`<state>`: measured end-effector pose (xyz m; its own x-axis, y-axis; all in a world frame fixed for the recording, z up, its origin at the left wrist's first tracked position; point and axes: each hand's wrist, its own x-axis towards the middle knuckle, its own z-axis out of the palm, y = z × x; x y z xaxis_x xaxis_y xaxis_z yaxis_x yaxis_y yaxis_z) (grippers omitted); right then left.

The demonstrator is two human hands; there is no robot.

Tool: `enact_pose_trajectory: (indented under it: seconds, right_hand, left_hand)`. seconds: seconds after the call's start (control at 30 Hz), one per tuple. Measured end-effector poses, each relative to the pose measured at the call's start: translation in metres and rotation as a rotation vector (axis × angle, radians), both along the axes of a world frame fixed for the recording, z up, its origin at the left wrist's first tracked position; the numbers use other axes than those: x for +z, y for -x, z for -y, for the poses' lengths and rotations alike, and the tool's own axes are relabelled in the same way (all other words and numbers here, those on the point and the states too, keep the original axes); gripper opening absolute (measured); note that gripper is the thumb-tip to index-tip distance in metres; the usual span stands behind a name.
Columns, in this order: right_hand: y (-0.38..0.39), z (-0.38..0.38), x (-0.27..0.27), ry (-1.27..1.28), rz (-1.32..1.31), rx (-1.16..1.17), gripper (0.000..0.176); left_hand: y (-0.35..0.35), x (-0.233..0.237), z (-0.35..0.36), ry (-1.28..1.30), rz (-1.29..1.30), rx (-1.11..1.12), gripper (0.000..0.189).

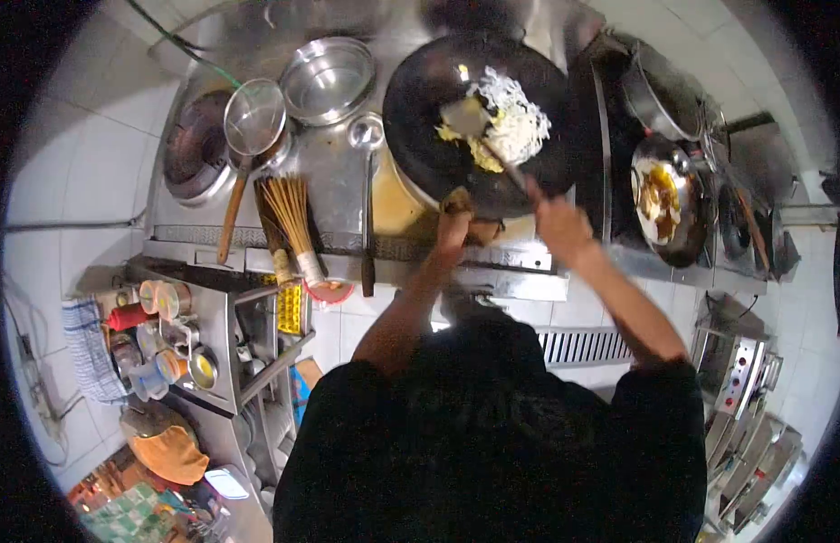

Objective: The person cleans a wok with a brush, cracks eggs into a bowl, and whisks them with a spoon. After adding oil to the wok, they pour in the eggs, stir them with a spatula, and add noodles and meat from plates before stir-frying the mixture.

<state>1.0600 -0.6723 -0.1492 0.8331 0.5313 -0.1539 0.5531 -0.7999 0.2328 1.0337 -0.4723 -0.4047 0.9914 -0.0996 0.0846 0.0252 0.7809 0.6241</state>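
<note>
A large black wok (418, 109) sits on the stove, with white noodle-like strands (521, 136) and yellow bits that look like egg in it. My left hand (453, 231) is closed at the wok's near edge around a brown cloth (457, 199); the handle underneath is mostly hidden. In my right hand (565, 228) is the handle of a wok spatula (466, 118), slightly blurred. Its blade lies among the food, left of the white heap.
Left of the wok are a ladle (367, 217), a steel bowl (328, 80), a wire strainer (254, 110) and a bamboo brush (293, 222). A smaller pan (669, 199) with brown residue stands right. A steel trolley (216, 348) carries seasoning containers at lower left.
</note>
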Motion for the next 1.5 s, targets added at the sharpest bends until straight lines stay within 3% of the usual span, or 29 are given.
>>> enact_pose_trajectory:
  seconds: [0.03,0.07,0.13,0.17,0.2,0.23,0.27,0.33,0.37,0.47,0.5,0.53,0.6,0.63,0.73,0.8,0.83,0.9,0.93,0.97,1.07,1.1,1.2,1.23,1.27,1.33,1.37,1.43,1.5]
  right_hand:
    - [-0.035,0.023,-0.016,-0.012,-0.062,-0.032,0.044]
    - [-0.053,0.035,-0.025,-0.024,-0.114,-0.056,0.053]
    - [-0.032,0.025,0.080,-0.064,-0.133,-0.102,0.051]
    - [-0.014,0.017,0.120,0.056,-0.154,-0.125,0.047]
    - [0.007,0.014,0.139,0.172,-0.184,-0.159,0.043]
    - [0.019,0.021,0.133,0.153,-0.177,-0.047,0.031]
    - [0.009,0.022,0.108,0.149,-0.183,-0.054,0.031]
    - [-0.012,0.029,0.043,-0.134,-0.215,-0.033,0.026]
    - [0.003,0.014,0.035,-0.062,-0.252,-0.044,0.024]
    - [-0.010,-0.009,0.005,-0.064,-0.244,-0.058,0.027]
    - [-0.011,-0.011,-0.007,-0.131,-0.228,-0.094,0.034]
    - [-0.010,-0.005,-0.016,-0.138,-0.230,-0.095,0.034]
    - [-0.016,0.012,-0.024,-0.246,-0.084,-0.077,0.052]
    - [0.002,0.005,-0.014,-0.046,-0.135,-0.105,0.064]
    - [-0.004,0.025,-0.054,-0.166,0.139,0.144,0.063]
    - [-0.046,0.034,-0.040,-0.227,-0.118,-0.050,0.064]
    - [-0.042,0.040,-0.032,-0.261,-0.082,-0.030,0.065]
    - [-0.005,0.040,-0.003,-0.182,0.070,0.095,0.064]
    - [0.006,0.032,0.014,-0.104,0.207,0.198,0.064]
    - [0.006,0.012,0.058,0.023,-0.270,0.002,0.061]
    - [-0.065,0.033,0.051,-0.143,-0.369,0.072,0.055]
    - [-0.083,0.030,0.083,-0.017,-0.419,0.097,0.048]
    - [-0.102,0.027,0.227,0.215,-0.514,0.071,0.027]
    - [-0.101,0.026,0.222,0.208,-0.527,0.071,0.027]
    - [-0.104,0.025,0.220,0.290,-0.437,0.071,0.024]
    - [-0.120,0.024,0.202,0.372,-0.335,0.073,0.023]
    - [-0.133,0.024,0.174,0.244,-0.398,0.091,0.023]
    - [-0.139,0.024,0.168,0.156,-0.513,0.014,0.021]
    - [-0.132,0.024,0.193,0.299,-0.563,0.061,0.021]
  left_hand:
    - [0.018,0.081,0.017,-0.061,-0.545,0.155,0.034]
    - [0.031,0.077,0.012,-0.061,-0.560,0.149,0.034]
    - [0.029,0.051,-0.011,-1.146,0.285,0.351,0.037]
    - [-0.011,-0.047,0.026,-0.627,-0.606,0.332,0.039]
    - [-0.010,-0.038,0.021,-0.631,-0.607,0.337,0.039]
    - [-0.006,-0.012,0.018,-0.594,-0.657,0.287,0.040]
    - [0.002,0.014,0.017,-0.556,-0.709,0.228,0.041]
    - [0.025,0.058,0.012,-0.469,-0.658,0.151,0.041]
    - [0.025,0.071,0.010,-0.373,-0.588,0.104,0.042]
    - [0.013,0.049,0.007,-0.225,-0.360,0.137,0.043]
    - [0.004,-0.024,0.006,-0.374,-0.395,0.105,0.036]
    - [0.008,-0.006,0.006,-0.381,-0.397,0.105,0.036]
    - [0.018,0.061,0.009,-0.183,-0.891,0.108,0.033]
    - [0.013,0.063,0.011,-0.186,-0.869,0.119,0.033]
    - [0.008,0.017,0.011,-0.364,-0.839,0.227,0.037]
    - [-0.001,-0.041,0.003,-0.445,-0.797,-0.008,0.045]
    - [0.026,0.097,0.011,-0.188,-0.759,0.149,0.036]
    - [0.002,0.105,0.006,-0.221,-0.734,0.168,0.036]
    - [-0.010,0.104,0.003,-0.264,-0.725,0.172,0.037]
    - [-0.017,0.099,0.000,-0.311,-0.725,0.168,0.038]
    - [0.019,0.052,0.012,-0.431,-0.802,0.135,0.041]
    - [0.020,0.018,0.011,-0.294,-0.565,0.169,0.036]
    - [0.025,0.063,0.015,-0.501,-0.688,0.287,0.031]
    - [0.025,0.024,0.010,-0.483,-0.665,0.233,0.031]
    - [0.026,0.028,0.002,-0.490,-0.663,0.235,0.031]
    - [0.027,0.041,-0.014,-1.149,0.157,0.269,0.029]
    - [0.024,0.057,-0.008,-1.149,0.153,0.268,0.029]
    - [0.019,0.085,0.005,-0.204,-0.671,0.115,0.027]
    - [0.014,0.075,0.003,-0.169,-0.669,0.138,0.026]
